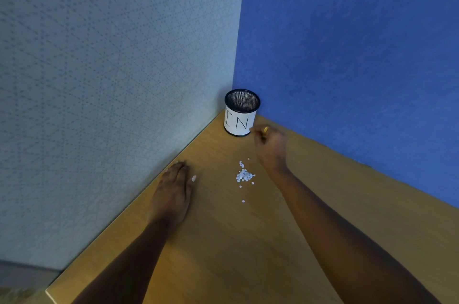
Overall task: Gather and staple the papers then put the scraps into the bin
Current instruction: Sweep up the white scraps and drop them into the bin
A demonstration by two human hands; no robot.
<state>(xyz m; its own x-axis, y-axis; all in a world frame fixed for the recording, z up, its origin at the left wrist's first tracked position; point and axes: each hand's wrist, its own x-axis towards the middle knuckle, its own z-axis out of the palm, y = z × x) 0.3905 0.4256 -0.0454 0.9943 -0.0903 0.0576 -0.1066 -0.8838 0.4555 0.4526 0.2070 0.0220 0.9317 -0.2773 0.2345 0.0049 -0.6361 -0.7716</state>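
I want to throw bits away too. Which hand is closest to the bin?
The right hand, the one wearing a gold ring, right beside the bin. The left hand lies flat on the desk, farther back.

Corner setup. Wood-grain bench (248, 241) fills 4 through 6 to 7 o'clock and narrows to the corner just above centre. Pale grey panel wall (111, 80) with a fine dotted criss-cross pattern covers 8 to 12 o'clock. Saturated blue wall (360, 55), lightly textured, covers 12 to 4. The two meet in a vertical seam at 12. The bench butts against both. Light is soft, shadows faint. Grey strip (24, 271) below the panel at 8 o'clock, detail unclear.
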